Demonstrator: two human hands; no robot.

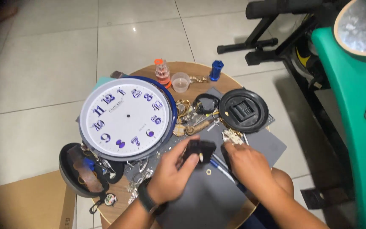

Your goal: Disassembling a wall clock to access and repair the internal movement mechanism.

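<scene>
My left hand (169, 174): closed around a small black plastic square box (198, 152), thumb on its near edge, fingers underneath; a dark band sits on that wrist.
My right hand (245, 163): fingers curled narrow, touching the right side of the box; I cannot tell whether it pinches anything.
Where the box is: lifted just above the grey rubber mat (208, 199), at the near middle of the round wooden table (191, 70).
Under my hands: a slim blue-handled tool (217, 165) lies on the mat between them, with a small brass ring (209, 172) just beside it.
Left of the box: a large round wall clock face, white with purple numerals and a blue rim (128, 118), lying flat and covering much of the table; it shows no pointers.
Behind the box: a black round plastic back cover (243, 110) with a square recess, and a clutter of brass and steel small parts (191, 123) between it and the clock face.
Far edge: an orange-capped screwdriver set (162, 72), a clear small plastic cup (180, 82), a blue metal cylinder (216, 70).
Near left edge: an open black oval case (81, 171) holding small tools, hanging past the table rim.
Crowding: the clock face and the clutter leave only the mat as working room.
Beside the table: a green cabinet (352, 118) to my right, white floor tiles (43, 63) beyond.
</scene>
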